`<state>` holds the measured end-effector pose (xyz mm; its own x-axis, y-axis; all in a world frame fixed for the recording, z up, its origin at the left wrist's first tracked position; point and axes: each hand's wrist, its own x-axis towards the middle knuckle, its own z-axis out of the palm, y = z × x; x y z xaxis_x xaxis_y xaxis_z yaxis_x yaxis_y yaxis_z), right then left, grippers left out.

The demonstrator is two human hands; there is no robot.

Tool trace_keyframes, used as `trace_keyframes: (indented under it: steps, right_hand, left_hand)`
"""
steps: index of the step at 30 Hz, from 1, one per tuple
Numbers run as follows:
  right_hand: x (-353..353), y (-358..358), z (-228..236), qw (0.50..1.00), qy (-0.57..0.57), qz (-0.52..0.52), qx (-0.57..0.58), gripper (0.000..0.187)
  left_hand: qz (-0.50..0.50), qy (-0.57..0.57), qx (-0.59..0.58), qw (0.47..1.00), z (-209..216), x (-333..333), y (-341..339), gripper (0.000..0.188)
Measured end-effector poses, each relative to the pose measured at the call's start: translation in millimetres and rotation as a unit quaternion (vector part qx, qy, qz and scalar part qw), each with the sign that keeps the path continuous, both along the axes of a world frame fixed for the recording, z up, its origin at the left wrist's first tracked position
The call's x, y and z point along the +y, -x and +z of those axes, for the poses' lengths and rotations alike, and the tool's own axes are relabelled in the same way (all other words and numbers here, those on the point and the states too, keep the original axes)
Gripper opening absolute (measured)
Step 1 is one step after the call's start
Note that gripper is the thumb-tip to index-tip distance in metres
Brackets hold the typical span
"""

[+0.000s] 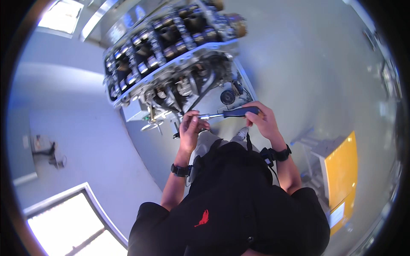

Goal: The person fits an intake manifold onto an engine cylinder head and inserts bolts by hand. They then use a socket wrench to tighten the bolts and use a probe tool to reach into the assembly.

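Observation:
My right hand (264, 121) is closed around the dark handle of a screwdriver-type driver (241, 112). Its shiny metal shaft points left, thickening toward the end like a socket. At that end, the fingers of my left hand (191, 130) are curled around the tip and hide it. Both hands are in front of my body, at the near side of an engine (171, 57). The engine's top is uncovered, showing rows of shiny camshaft parts, and curved pipes run along its near side. The driver is apart from the engine's upper edge.
Under the engine is a light stand or tray (218, 96) with a round black part (227, 97) on it. A small handwheel (152, 125) sticks out at the stand's left. To my right stands a yellow-topped table or cabinet (341, 170). Bright windows (72, 222) are at the left.

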<state>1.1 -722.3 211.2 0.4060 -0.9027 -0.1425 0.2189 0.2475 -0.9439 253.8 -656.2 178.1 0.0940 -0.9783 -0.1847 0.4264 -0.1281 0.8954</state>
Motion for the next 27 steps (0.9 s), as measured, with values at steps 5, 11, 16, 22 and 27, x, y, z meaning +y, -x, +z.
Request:
trace_keyframes:
  steps: [5, 11, 16, 22, 27]
  right_hand:
    - [-10, -26, 7, 0.998, 0.040, 0.028, -0.027, 0.021]
    - [-12, -82, 15, 0.995, 0.060, 0.017, -0.077, 0.021]
    - [3, -129, 40, 0.994, 0.096, 0.034, 0.026, 0.031]
    - [-10, -172, 93, 0.936, 0.339, 0.059, 0.079, 0.037]
    - [-20, -238, 173, 0.937, 0.349, 0.023, -0.015, 0.044]
  left_hand:
    - [-0.069, -0.020, -0.090, 0.993, 23, 21, -27, 0.021]
    - [-0.171, 0.010, -0.226, 0.959, 32, 22, -68, 0.022]
    - [-0.226, -0.026, -0.064, 0.972, 29, 20, -115, 0.024]
    - [-0.182, 0.180, -0.288, 0.923, 78, -7, -162, 0.026]
    - [-0.039, 0.389, -0.518, 0.761, 158, -35, -203, 0.023]
